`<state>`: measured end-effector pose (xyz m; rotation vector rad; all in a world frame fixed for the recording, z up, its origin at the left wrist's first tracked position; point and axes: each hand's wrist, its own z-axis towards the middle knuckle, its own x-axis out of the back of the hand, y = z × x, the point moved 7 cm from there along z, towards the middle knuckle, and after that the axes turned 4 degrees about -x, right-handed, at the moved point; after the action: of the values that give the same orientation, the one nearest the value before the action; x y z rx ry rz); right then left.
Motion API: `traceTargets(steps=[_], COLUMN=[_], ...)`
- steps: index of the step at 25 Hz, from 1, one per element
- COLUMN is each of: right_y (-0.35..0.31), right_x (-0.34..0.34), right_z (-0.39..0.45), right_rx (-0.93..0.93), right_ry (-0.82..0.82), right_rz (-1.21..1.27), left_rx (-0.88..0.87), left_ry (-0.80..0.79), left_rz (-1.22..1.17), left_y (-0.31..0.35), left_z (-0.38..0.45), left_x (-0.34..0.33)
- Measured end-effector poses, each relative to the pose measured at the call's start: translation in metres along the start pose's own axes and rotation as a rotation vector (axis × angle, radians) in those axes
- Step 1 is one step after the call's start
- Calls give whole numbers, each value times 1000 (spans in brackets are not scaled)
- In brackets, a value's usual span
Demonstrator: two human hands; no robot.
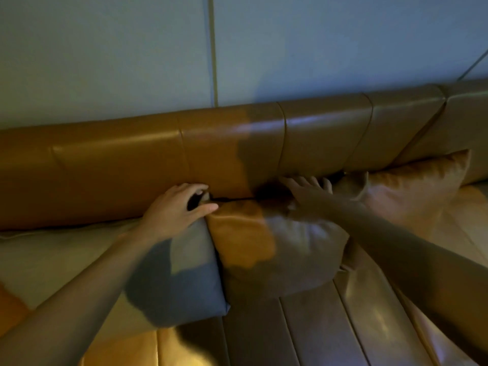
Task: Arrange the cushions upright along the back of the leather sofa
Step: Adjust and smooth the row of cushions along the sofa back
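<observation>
A tan leather sofa backrest [118,165] runs across the view. Against it leans an orange-brown cushion [264,244], tilted back. My left hand [179,207] grips its top left corner with curled fingers. My right hand [306,191] lies on its top right edge, fingers spread toward the backrest. Left of it a pale grey-beige cushion [182,276] lies flatter on the seat, under my left forearm. At the right a third orange cushion [412,186] leans against the backrest.
The ribbed leather seat [317,326] spreads in front of the cushions. A pale wall [105,62] with a vertical seam rises behind the sofa. Shadows fall over the middle of the backrest and cushions.
</observation>
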<state>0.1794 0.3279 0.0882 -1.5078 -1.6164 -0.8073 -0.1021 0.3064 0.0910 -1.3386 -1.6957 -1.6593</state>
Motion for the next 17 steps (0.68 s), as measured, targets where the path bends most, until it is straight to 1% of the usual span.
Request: traceTargets(steps=[1,2,3,4,6,8,10,13,16,17], right_y=[-28,-61,-92,-124,-173,-212,-240,-266,-274,-275], right_x=[10,19,23,24,20,16,11,-6,-38,-46], right_z=[-6,-14,-17,-19,-15,-12,-7,2,11,13], right_rx=[85,182,273,353,442,490,500,476,417,392], right_ry=[108,211,261,257,169,102,86,59,-132,-159], right_rz=[57,105,151,191,252,265,165,-72,-216,-250], left_rx=[68,142,212,264,297,273,260,296,287,265], left_ry=[-37,-109,-188,-251,-313,-331,-360,-401,-423,-412], left_rz=[62,154,245,308,346,357,377,421,440,446], left_y=[-26,-53,-80,-102,-126,-135,-143,-169,-187,-188], left_z=[-13,-29,-48,-67,-93,-108,-115,-126,-131,-131], left_x=[8,13,16,19,23,26,30,44,53,53])
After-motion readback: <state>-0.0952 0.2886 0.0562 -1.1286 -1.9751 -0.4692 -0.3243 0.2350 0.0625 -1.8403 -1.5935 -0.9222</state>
